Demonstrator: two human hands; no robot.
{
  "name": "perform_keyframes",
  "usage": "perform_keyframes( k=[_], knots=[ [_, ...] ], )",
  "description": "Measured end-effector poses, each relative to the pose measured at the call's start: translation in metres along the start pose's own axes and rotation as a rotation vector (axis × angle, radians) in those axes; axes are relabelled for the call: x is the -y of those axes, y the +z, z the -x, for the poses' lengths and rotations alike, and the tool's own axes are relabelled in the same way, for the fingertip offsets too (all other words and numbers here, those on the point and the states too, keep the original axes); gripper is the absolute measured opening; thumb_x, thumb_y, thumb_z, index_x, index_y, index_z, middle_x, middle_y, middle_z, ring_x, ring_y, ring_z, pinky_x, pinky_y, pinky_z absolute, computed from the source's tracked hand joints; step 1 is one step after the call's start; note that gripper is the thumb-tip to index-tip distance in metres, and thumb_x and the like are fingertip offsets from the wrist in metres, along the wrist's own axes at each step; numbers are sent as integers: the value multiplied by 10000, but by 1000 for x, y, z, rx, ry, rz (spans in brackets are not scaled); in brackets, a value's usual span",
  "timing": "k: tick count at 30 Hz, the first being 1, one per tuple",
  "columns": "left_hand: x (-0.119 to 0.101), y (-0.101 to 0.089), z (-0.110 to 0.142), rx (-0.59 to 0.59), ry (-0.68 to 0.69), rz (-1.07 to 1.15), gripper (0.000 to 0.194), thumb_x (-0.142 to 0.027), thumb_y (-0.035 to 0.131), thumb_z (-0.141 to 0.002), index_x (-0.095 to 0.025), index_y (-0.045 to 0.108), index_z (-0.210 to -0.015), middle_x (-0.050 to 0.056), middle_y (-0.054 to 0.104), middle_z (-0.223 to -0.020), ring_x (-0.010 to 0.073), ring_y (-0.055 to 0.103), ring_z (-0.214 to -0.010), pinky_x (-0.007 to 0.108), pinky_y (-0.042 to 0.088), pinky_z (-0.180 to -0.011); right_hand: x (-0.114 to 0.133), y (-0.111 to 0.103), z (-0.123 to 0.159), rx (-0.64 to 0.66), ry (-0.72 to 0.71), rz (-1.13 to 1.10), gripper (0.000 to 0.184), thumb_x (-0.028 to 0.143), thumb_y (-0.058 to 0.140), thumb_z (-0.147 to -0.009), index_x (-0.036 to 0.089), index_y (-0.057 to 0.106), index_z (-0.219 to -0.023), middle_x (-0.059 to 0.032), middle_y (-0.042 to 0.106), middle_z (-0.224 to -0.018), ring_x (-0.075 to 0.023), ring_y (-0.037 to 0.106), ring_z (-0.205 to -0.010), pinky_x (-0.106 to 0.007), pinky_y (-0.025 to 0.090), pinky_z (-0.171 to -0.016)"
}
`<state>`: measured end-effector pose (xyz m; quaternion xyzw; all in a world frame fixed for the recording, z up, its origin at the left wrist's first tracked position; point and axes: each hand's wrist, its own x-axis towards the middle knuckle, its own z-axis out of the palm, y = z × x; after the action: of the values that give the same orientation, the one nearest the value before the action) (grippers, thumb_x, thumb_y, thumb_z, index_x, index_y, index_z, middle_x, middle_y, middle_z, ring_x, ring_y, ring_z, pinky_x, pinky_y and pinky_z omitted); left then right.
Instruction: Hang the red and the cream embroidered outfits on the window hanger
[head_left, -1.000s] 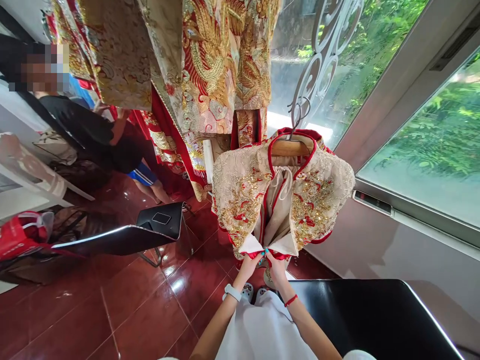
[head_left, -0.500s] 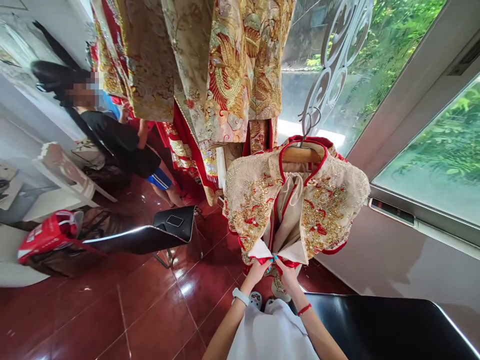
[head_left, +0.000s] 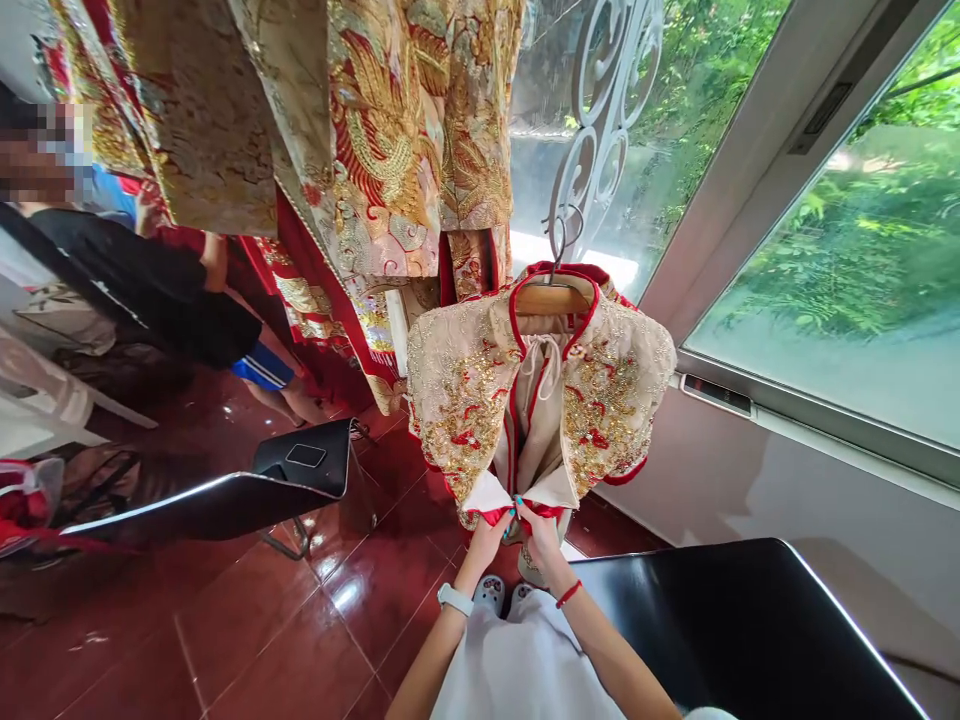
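A cream jacket [head_left: 465, 400] with gold and red embroidery and red trim hangs open on a wooden hanger [head_left: 553, 297] in front of me. My left hand [head_left: 491, 530] pinches the bottom corner of its left front panel. My right hand [head_left: 538, 528] pinches the bottom corner of the right panel, close beside the left. Both hands meet at the red hem, fingers closed on the fabric. A white band is on my left wrist and a red cord on my right.
More gold and red embroidered garments [head_left: 375, 150] hang above left. A person in black [head_left: 150, 290] crouches at the left. A black chair [head_left: 300, 470] stands on the red tiled floor [head_left: 225, 640], a black table [head_left: 750, 620] at lower right, windows [head_left: 825, 250] on the right.
My hands stay pinched on the jacket's bottom front corners. The view swung right and then back left; the jacket and hands shifted with it.
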<state>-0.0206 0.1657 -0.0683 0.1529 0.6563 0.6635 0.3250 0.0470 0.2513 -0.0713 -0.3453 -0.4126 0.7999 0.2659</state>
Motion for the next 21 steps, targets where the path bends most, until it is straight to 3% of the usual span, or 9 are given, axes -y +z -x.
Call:
perform_keyframes(
  k=[4, 7, 10, 12, 16, 21],
  knots=[
    [3, 0, 3, -2, -61, 15, 404, -563, 765, -642, -201, 684, -802, 92, 766, -940, 292, 663, -1059, 435, 470, -1010, 7, -11, 9, 44, 122, -83, 420, 473, 893, -507, 193, 689, -745, -39, 744, -826, -198, 665, -784, -324, 555, -750],
    [7, -2, 3, -11, -96, 23, 459, -603, 776, -608, -194, 678, -791, 85, 759, -899, 276, 677, -955, 425, 492, -957, 11, -36, 17, 82, 211, 84, 485, 554, 844, -578, 190, 704, -865, -52, 744, -894, -188, 671, -786, -311, 554, -690],
    [10, -4, 3, -20, -109, 30, 492, -618, 783, -582, -191, 678, -803, 83, 752, -912, 271, 669, -946, 417, 483, -957, 16, -62, 23, 59, 313, 294, 470, 585, 823, -590, 156, 695, -735, -36, 690, -677, -135, 579, -541, -250, 459, -494],
    [10, -4, 3, -11, -127, 35, 492, -624, 776, -585, -191, 678, -796, 78, 746, -906, 263, 661, -943, 403, 482, -945, 20, -69, 24, 82, 277, 399, 456, 580, 813, -598, 151, 658, -610, -10, 608, -536, -97, 467, -431, -226, 353, -416],
    [11, -4, 3, 21, -145, 30, 469, -638, 744, -615, -200, 636, -744, 33, 688, -762, 219, 625, -806, 374, 486, -857, 25, -46, 21, 148, 86, 480, 450, 608, 725, -696, 176, 641, -604, -11, 607, -539, -101, 440, -421, -248, 330, -419],
    [9, -4, 6, 49, -131, 0, 475, -653, 728, -607, -211, 563, -668, -3, 592, -658, 188, 545, -712, 365, 459, -800, 26, -17, 15, 108, -108, 561, 398, 560, 695, -743, 198, 637, -589, 9, 563, -486, -117, 421, -425, -266, 319, -436]
  ],
)
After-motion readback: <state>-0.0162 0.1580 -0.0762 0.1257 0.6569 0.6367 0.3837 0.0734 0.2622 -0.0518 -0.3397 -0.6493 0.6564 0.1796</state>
